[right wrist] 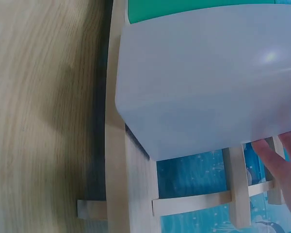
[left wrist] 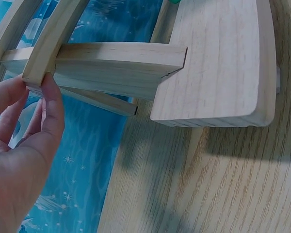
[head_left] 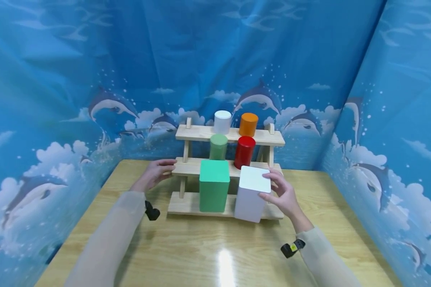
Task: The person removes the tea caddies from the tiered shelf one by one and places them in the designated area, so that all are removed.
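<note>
A three-tier wooden shelf (head_left: pixel 186 204) stands on the table. My left hand (head_left: pixel 157 173) pinches the left end of its middle board (left wrist: pixel 46 58) between thumb and fingers. At the right of the lowest tier is a white box (head_left: pixel 253 195), turned at a slight angle. My right hand (head_left: pixel 281 194) holds this box by its upper right side, thumb toward the front and fingers toward the back. In the right wrist view, the box's lower end meets the bottom board (right wrist: pixel 140 194), with a dark strip along that edge. Beside it, a green box (head_left: pixel 214 187) stands upright on the lowest tier.
On the middle tier stand a green cylinder (head_left: pixel 218 147) and a red cylinder (head_left: pixel 244 152). The top tier bears a white cylinder (head_left: pixel 222 122) and an orange cylinder (head_left: pixel 248 124). Blue dolphin-print curtains (head_left: pixel 208 59) hang behind and beside the wooden table (head_left: pixel 186 247).
</note>
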Action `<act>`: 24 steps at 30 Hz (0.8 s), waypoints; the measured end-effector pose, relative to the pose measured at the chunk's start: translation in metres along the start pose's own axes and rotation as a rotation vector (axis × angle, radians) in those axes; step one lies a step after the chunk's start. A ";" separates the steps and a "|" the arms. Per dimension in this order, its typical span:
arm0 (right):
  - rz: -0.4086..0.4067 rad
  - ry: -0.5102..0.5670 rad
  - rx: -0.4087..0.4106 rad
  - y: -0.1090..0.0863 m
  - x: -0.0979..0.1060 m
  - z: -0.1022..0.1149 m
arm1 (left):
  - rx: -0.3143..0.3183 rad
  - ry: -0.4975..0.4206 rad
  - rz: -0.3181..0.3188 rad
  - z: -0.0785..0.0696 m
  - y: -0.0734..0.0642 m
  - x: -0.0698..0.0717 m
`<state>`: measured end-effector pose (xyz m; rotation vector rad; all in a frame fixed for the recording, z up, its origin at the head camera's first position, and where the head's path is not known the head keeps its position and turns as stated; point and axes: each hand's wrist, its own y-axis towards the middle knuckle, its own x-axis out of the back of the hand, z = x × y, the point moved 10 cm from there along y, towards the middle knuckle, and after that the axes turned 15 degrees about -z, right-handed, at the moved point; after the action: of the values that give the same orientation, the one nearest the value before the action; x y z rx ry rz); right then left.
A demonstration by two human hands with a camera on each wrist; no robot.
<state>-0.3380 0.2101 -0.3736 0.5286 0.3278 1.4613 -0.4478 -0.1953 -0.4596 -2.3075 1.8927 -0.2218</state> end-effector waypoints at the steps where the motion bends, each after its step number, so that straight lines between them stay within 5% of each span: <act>1: 0.001 0.001 0.001 -0.002 0.001 0.000 | -0.003 0.000 0.003 0.000 0.000 -0.001; 24: 0.010 0.063 0.033 -0.025 -0.002 0.026 | -0.026 0.005 0.017 0.000 0.005 -0.001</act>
<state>-0.3033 0.2042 -0.3654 0.5122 0.3996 1.4866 -0.4524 -0.1949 -0.4607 -2.3087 1.9274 -0.2023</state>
